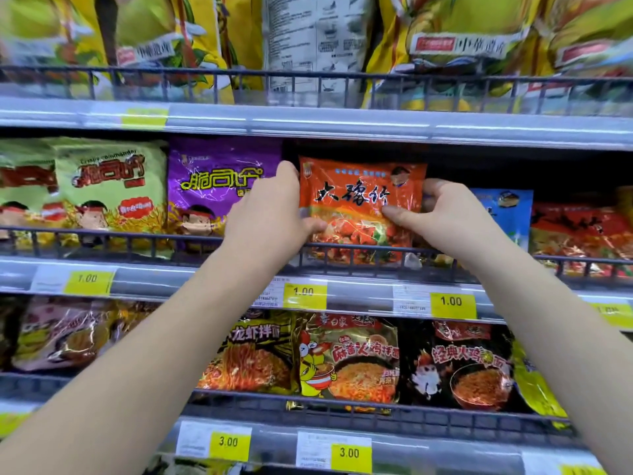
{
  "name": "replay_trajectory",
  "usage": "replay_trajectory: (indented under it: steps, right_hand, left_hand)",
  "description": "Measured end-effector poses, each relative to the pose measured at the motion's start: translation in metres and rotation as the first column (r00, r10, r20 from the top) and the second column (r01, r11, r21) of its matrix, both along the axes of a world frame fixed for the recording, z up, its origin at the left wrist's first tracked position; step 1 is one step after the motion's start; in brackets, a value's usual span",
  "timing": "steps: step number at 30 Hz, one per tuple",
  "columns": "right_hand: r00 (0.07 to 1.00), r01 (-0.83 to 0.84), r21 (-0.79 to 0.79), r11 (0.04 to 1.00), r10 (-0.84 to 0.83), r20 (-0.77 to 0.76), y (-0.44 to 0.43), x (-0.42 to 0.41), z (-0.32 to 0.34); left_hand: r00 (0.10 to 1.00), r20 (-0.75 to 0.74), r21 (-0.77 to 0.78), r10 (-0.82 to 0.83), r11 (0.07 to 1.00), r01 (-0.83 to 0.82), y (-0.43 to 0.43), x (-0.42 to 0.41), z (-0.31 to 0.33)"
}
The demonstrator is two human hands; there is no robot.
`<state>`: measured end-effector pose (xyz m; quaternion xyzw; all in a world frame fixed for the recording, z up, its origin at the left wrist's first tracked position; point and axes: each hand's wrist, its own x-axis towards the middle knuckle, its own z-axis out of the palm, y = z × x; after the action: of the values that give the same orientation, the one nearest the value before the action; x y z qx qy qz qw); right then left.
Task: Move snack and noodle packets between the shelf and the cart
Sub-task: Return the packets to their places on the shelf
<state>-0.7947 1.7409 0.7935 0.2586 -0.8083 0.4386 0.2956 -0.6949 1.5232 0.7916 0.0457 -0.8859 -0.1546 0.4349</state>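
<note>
An orange noodle packet (pixel 359 197) with black characters stands upright on the middle shelf (pixel 359 296), behind its dark wire rail (pixel 346 250). My left hand (pixel 270 210) grips the packet's left edge, thumb on the front. My right hand (pixel 442 214) pinches its right edge, thumb pressed on the front. The packet's bottom sits behind the rail. No cart is in view.
Purple (pixel 215 186) and green (pixel 109 186) snack packets stand left of the orange one; blue (pixel 507 210) and red (pixel 582 234) packets to its right. Yellow bags (pixel 455 46) fill the top shelf. Dark noodle packets (pixel 455 365) line the lower shelf. Yellow price tags (pixel 452 305) edge the shelves.
</note>
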Motion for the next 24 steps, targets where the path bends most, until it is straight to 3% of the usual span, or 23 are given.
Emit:
replay_trajectory:
  steps: [9,15,19,21,24]
  right_hand:
    - [0.982,0.184,0.138,0.973,-0.176,-0.066,-0.001,0.009,0.000]
    - [0.974,0.225,0.194,0.955,-0.217,-0.064,-0.004,0.021,-0.002]
    - [0.919,0.369,0.139,0.919,-0.338,-0.205,0.001,0.034,-0.015]
    - [0.905,0.336,0.087,0.938,-0.295,-0.307,-0.002,0.042,-0.025]
    - [0.919,0.108,0.060,0.992,-0.077,-0.386,-0.022,0.058,-0.038]
  left_hand:
    - [0.989,-0.085,-0.182,0.118,0.974,-0.132,0.004,0.009,-0.009]
    - [0.988,-0.152,-0.162,-0.022,0.987,-0.003,-0.007,0.020,-0.021]
    - [0.955,-0.258,-0.132,-0.145,0.985,0.114,-0.013,0.032,-0.029]
    - [0.930,-0.299,-0.134,-0.214,0.974,0.181,-0.015,0.040,-0.033]
    - [0.896,-0.346,-0.070,-0.280,0.959,0.273,-0.021,0.058,-0.041]
